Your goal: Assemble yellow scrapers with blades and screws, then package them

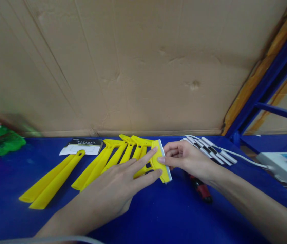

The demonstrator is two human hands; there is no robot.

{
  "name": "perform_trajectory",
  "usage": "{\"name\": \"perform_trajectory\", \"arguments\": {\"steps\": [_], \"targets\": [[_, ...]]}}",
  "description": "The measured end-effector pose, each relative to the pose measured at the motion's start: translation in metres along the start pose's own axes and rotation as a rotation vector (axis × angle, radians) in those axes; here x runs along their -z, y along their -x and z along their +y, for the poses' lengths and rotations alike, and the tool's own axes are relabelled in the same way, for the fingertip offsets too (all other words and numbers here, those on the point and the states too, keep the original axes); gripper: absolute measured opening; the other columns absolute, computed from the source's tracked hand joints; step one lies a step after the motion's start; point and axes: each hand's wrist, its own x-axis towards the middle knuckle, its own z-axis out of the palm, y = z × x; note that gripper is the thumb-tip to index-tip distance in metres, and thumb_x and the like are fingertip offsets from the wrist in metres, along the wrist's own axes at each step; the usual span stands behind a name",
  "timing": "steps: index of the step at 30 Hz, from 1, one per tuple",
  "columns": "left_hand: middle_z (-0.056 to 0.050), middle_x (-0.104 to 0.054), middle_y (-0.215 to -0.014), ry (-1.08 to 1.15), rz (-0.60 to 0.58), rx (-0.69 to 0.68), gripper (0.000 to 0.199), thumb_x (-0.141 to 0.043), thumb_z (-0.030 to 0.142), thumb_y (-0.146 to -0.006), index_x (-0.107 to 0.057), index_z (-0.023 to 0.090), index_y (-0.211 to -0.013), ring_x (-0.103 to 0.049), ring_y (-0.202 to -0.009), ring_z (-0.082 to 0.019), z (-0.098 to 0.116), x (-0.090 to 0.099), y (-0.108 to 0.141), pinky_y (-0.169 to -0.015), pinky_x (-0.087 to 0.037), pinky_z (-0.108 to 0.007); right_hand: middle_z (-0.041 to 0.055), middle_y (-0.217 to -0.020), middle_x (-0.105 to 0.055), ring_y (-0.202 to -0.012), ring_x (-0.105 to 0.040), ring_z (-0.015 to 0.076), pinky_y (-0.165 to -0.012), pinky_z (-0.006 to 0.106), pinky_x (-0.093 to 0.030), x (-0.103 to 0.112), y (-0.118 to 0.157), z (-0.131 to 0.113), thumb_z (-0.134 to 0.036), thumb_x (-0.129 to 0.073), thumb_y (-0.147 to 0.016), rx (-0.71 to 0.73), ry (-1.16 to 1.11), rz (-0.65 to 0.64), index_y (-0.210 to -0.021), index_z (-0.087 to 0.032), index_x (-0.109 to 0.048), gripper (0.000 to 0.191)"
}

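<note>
A yellow scraper (155,163) with a pale metallic strip (169,173) along its edge is between my hands, just above the blue table. My left hand (119,183) grips the scraper's head from the left, index finger and thumb spread across it. From the right, my right hand (184,156) pinches the strip edge, its thumb on the head and its other fingers curled behind. Part of the scraper's handle is hidden under my left hand. Several more yellow scrapers (92,166) lie side by side behind my left hand.
Two yellow handles (53,181) lie at left near a black-and-white printed card (82,146). A green bottle (1,132) is at far left. White-and-black sticks (218,154), a red-and-black tool (202,189), and a white box with a cable (283,166) are at right. Cardboard (133,67) backs the table.
</note>
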Motion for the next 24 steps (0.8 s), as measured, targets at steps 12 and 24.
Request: {"name": "perform_trajectory", "arguments": {"steps": [12, 24], "targets": [[-0.007, -0.047, -0.164, 0.435, 0.167, 0.291, 0.047, -0.045, 0.016, -0.105, -0.054, 0.032, -0.148, -0.044, -0.15, -0.029, -0.015, -0.006, 0.007, -0.118, -0.045, -0.048, 0.0026, -0.071, -0.076, -0.063, -0.069, 0.0169, -0.058, 0.028, -0.049, 0.037, -0.001, -0.007, -0.02, -0.073, -0.084, 0.161, 0.545, 0.137, -0.078, -0.021, -0.071, 0.006], [0.004, -0.059, -0.067, 1.933, 0.155, 0.748, 0.077, -0.068, 0.029, -0.099, -0.024, 0.023, -0.161, -0.05, -0.052, -0.009, -0.013, 0.006, -0.009, -0.054, -0.036, -0.02, -0.0016, -0.064, -0.067, -0.059, -0.058, 0.0147, -0.057, 0.027, -0.036, -0.004, -0.003, 0.022, 0.002, -0.068, -0.074, 0.202, 0.87, -0.056, -0.071, -0.022, -0.061, 0.024]]}}
